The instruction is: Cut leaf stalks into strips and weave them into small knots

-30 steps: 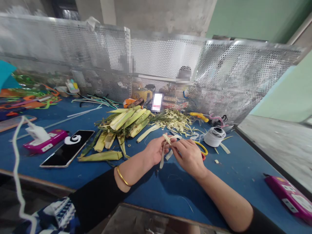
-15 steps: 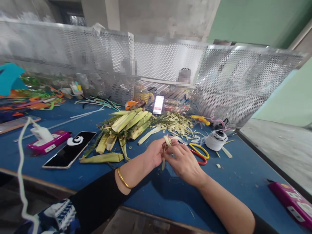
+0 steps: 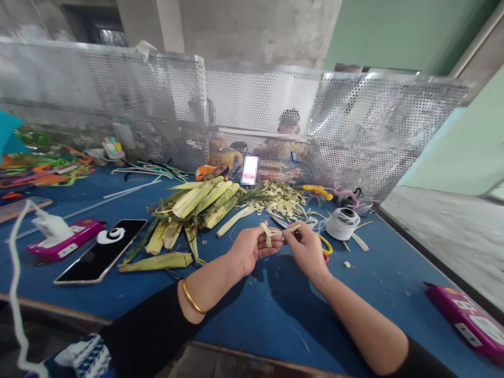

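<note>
Well, at the far left we see a smooth turquoise sheet (image 3: pixel 11 135) above a loose tangle of orange and green strips (image 3: pixel 49 173). In front of these, a thick white cable (image 3: pixel 16 294) bends down past a glossy magenta power strip (image 3: pixel 65 242) with a boxy white plug (image 3: pixel 53 224) on it. Next to that lies a flat black phone (image 3: pixel 92 265), its glassy face bearing a white curl with a dark swirl.

Moving right, we come to a heap of corn husks (image 3: pixel 205 202), ribbed, yellow-green and rolled into long tapering sheaths. Below it, a soft black sleeve (image 3: pixel 147 325) leads to a thin, round gold bracelet (image 3: pixel 192 298) on the left wrist.

Our left hand (image 3: pixel 250 248) is palm up with its fingers half curled, holding a pale, flat husk strip (image 3: pixel 268 236), looped and crossed over itself, at the fingertips above the blue table (image 3: pixel 252 320). Behind it sits a pile of curly shreds (image 3: pixel 281 199).

Our right hand (image 3: pixel 311 254) pinches the strip's other end between thumb and fingertips. Just beyond that hand, partly hidden, show the rounded yellow and red handles of scissors (image 3: pixel 326 243); beside them stands a squat spool (image 3: pixel 342 226) of white thread. Behind, we see shiny, dented metal mesh (image 3: pixel 366 131) punched with small holes, and at the far right a second magenta power strip (image 3: pixel 466 317).
</note>
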Action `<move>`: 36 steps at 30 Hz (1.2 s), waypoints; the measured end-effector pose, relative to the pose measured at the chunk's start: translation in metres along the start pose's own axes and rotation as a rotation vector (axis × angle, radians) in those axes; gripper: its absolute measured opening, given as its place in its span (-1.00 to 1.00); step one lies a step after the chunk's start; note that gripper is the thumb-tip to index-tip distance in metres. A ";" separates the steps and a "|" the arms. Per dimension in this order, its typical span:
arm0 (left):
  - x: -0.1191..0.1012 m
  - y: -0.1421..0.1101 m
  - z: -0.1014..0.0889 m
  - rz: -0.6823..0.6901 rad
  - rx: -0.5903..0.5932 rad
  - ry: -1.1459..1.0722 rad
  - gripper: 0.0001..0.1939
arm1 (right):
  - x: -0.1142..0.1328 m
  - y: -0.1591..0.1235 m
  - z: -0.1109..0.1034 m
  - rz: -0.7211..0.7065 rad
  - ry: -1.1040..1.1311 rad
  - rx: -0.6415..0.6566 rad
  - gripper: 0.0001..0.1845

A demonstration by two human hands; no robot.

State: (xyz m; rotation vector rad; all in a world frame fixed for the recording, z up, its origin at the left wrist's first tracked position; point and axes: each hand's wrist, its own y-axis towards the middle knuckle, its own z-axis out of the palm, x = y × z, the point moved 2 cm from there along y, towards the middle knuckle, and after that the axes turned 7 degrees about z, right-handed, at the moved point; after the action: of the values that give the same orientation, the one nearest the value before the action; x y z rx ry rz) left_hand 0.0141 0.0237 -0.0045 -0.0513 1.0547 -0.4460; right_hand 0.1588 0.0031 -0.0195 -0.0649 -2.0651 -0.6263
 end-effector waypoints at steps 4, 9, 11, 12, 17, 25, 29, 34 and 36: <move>-0.002 0.004 -0.003 0.037 -0.048 -0.087 -0.73 | 0.010 -0.003 -0.002 -0.097 -0.032 0.008 -0.87; -0.002 0.002 0.000 -0.080 0.046 -0.175 -0.69 | 0.005 0.000 0.001 0.001 -0.021 0.110 -0.80; -0.002 0.001 0.001 -0.110 0.074 -0.191 -0.69 | 0.003 0.002 0.003 0.069 0.000 0.166 -0.78; -0.002 0.001 0.001 -0.106 0.078 -0.191 -0.69 | 0.002 0.002 0.004 0.102 0.022 0.189 -0.81; -0.009 0.005 -0.002 0.055 0.012 -0.105 -0.73 | 0.007 -0.004 0.003 0.284 0.150 0.343 -0.57; -0.011 0.011 -0.010 0.146 -0.059 0.088 -0.76 | 0.029 -0.012 -0.002 0.077 0.207 0.407 -0.57; -0.007 0.013 -0.011 0.133 -0.026 0.163 -0.76 | 0.034 -0.009 -0.006 0.114 0.409 0.417 -0.79; -0.003 0.007 -0.005 0.069 0.230 0.326 -0.70 | 0.034 0.001 -0.016 0.212 0.687 0.409 -0.75; -0.002 0.003 -0.002 0.043 0.312 0.369 -0.60 | 0.029 0.004 -0.017 0.192 0.602 0.360 -0.77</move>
State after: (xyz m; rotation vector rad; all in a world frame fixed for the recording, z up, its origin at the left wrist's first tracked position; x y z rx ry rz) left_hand 0.0123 0.0272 -0.0046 0.3424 1.3325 -0.5906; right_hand 0.1574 -0.0069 0.0133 0.1204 -1.5308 -0.1199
